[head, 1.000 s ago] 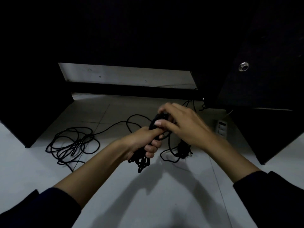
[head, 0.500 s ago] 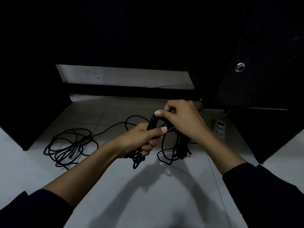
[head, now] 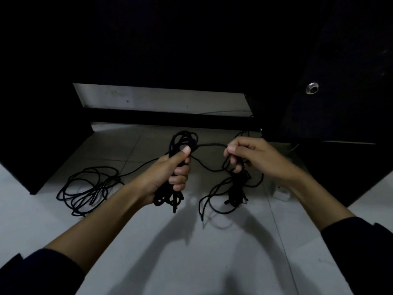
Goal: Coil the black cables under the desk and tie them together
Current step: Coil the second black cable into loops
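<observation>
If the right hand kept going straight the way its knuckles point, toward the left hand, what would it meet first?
Probably the coiled bundle gripped by the left hand. The right hand pinches a strand stretched between them, with nothing else in the gap, though depth is hard to judge here.

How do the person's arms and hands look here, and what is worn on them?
Both forearms are bare. The left hand and right hand wear no gloves, and no rings or watch can be seen. A dark sleeve is pushed up on the left arm, and another dark sleeve on the right.
</observation>
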The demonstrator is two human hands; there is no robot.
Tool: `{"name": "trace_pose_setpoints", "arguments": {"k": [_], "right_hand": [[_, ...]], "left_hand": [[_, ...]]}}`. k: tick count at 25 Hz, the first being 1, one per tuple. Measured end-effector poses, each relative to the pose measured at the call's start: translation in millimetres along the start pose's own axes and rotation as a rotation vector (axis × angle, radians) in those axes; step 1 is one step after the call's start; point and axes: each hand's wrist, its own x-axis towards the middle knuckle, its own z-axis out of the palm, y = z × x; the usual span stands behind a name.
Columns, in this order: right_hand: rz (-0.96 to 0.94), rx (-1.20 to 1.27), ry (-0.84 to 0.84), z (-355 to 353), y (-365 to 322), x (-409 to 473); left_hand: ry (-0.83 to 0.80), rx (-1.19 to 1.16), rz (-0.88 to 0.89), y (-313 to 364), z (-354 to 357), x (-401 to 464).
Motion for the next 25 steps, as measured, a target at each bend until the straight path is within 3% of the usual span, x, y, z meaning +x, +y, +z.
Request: {"name": "trace_pose_setpoints", "arguments": {"k": [5,8,10,12,19,22,25], "right_hand": [[0.078,0.332,0.094,27.1,-11.2,9.0],[0.068,0.394,0.21,39.9,-15.6,15.8],[0.067,0.403,0.28,46.8,-17.1,19.6],[0.08,0.348,0.338,51.9,-17.4,23.5],[0.043,0.117,0.452,51.9,-6.1,31.1],[-0.038,0.069,0.432,49.7,-4.8,30.0],[-0.118,-0.081,0.376,48.3,-5.2,30.3]], "left_hand": [[0.055,0.201,0.113,-14.1,14.3,10.9],[0.114,0.269,0.106,-16.3,17.4,17.4],[0.067,0.25,0.099,-18.8,20.7,19.8],[-0.017,0.187,0.085,-20.6,25.0,21.2],[-0.074,0.028,-0.01,-17.0,35.4,18.0],[-0.058,-0.124,-0.066,-12.4,36.4,17.5],[-0.066,-0.095,-0.117,-9.8,36.1,14.7]]}}
